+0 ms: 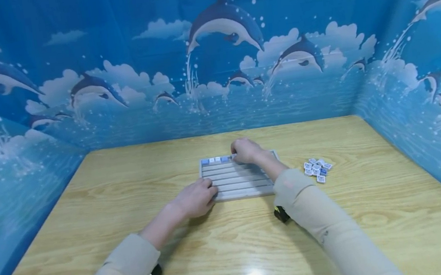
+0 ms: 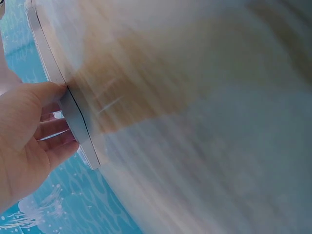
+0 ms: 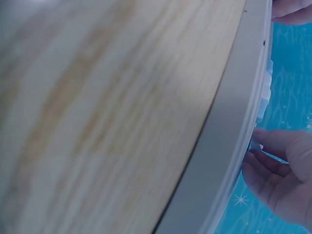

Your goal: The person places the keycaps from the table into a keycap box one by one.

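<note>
A white tray [image 1: 238, 180] with several parallel ridged rows lies on the table. Small blue and white tiles [image 1: 214, 160] stand in the left part of its far row. At the tray's near left corner my left hand [image 1: 196, 198] grips the edge; the left wrist view shows the thumb against the tray's side wall [image 2: 74, 114] and the fingers over its top. My right hand [image 1: 247, 150] is over the far row, just right of those tiles. In the right wrist view, its thumb and fingertips pinch a small pale tile [image 3: 255, 145] at the tray's rim, mostly hidden.
To the right of the tray lies a loose pile of small white and blue tiles [image 1: 316, 169], their printed marks too small to read. The wooden table [image 1: 132, 167] ends at a blue dolphin-print curtain [image 1: 217, 110] at the back and both sides.
</note>
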A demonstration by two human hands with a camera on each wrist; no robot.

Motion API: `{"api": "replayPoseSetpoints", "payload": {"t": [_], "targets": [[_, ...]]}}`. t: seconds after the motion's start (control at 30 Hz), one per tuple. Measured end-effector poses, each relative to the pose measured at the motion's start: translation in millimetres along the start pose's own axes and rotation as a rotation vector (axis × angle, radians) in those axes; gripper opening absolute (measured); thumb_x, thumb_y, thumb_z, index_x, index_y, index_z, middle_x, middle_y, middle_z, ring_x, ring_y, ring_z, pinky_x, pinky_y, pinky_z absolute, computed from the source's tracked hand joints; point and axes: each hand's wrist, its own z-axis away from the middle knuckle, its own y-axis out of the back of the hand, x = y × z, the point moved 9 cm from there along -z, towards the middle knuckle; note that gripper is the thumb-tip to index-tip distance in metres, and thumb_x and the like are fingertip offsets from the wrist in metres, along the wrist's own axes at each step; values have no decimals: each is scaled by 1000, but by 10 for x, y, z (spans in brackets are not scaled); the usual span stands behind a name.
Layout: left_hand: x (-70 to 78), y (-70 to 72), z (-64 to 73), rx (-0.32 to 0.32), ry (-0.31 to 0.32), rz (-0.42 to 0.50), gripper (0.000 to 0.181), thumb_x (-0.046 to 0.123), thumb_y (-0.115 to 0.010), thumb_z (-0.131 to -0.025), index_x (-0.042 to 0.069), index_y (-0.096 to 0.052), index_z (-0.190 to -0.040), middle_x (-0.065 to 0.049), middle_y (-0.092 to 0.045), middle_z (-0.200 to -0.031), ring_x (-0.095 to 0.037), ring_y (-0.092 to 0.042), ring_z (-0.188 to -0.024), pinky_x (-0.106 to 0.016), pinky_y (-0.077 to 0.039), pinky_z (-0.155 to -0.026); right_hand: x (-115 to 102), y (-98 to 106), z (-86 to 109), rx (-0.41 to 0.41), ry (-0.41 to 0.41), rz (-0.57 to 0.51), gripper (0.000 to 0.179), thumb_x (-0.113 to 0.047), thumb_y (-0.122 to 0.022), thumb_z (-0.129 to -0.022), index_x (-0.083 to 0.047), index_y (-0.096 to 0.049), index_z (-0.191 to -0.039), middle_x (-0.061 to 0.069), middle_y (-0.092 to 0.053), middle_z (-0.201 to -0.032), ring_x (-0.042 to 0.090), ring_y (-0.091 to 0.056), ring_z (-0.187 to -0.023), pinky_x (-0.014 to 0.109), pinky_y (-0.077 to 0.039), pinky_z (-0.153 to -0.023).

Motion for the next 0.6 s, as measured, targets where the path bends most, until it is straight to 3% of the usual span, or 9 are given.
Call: {"api": "replayPoseSetpoints", "payload": {"t": [0.6], "targets": [[-7, -6, 3, -1, 11, -8, 25, 17, -60, -89, 5, -62, -111, -6, -51, -92, -19, -49, -86, -33, -45, -76, -51, -62, -46, -16, 8, 31, 16, -12, -64, -86, -4, -65, -101, 9, -61, -99, 22, -56, -91, 34, -47, -78]]}}
